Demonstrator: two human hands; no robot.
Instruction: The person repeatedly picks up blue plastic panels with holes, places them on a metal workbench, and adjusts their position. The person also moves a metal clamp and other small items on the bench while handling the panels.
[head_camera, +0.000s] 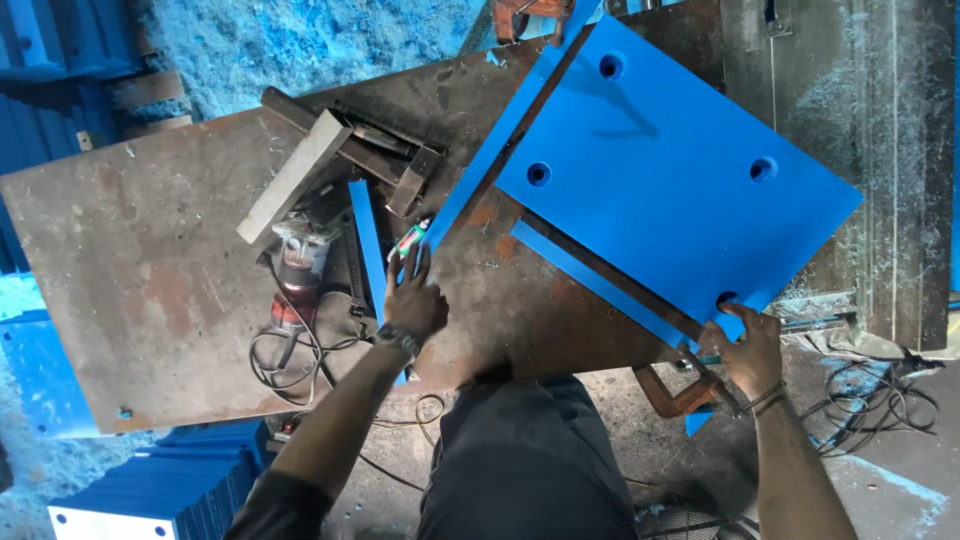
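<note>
A large blue plastic plate with several round holes lies tilted on the rusty steel table. My right hand grips its near corner beside a hole, just above a rusty clamp. My left hand rests with fingers spread on the table, touching a narrow blue strip and reaching toward a small green and white tube. Two longer blue strips run along the plate's edges.
A red and grey power router with a coiled cord lies left of my left hand, next to metal bars and a grey block. Stacked blue plates sit at the lower left. Blue shavings cover the floor; cables lie at the right.
</note>
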